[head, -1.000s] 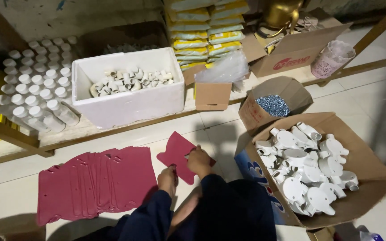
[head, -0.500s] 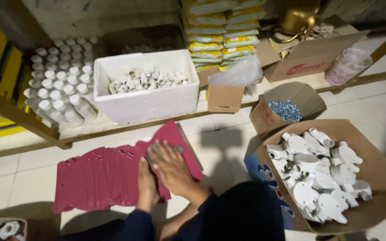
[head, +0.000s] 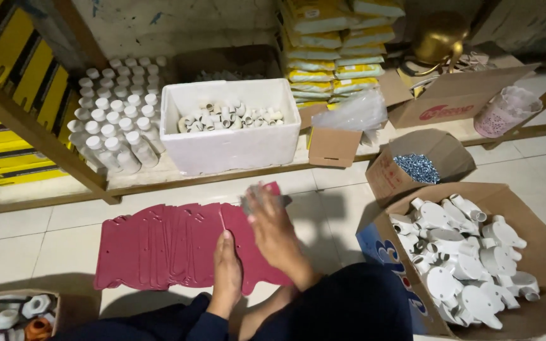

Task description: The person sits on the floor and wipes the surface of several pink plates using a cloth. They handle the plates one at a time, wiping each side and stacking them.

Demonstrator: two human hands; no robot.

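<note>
Down on the tiled floor, a row of dark red flat cards lies overlapped like fallen dominoes, left to right. The left hand rests flat and open on the right end of the row, fingers stretched, gripping nothing. The right hand is over the last card, fingers spread and blurred; it touches the card near its upper edge, but whether it pinches it I cannot tell. That last card sits at the right end, tilted a little against the others.

By my reading a good many cards are already laid and this one is just joining the row. How many are left I cannot say; no spare stack shows.

Now the containers. The white foam box on the low ledge holds short white tube pieces, loosely heaped across the bottom. Left of it stand white bottles, capped, in close rows. The small open carton holds silvery screws. The big carton at the right is heaped with white plastic fittings. A small box at the bottom left shows a few white fittings and an orange one. Behind, yellow bags are stacked, and a pink bin stands far right; its contents I cannot make out.
</note>
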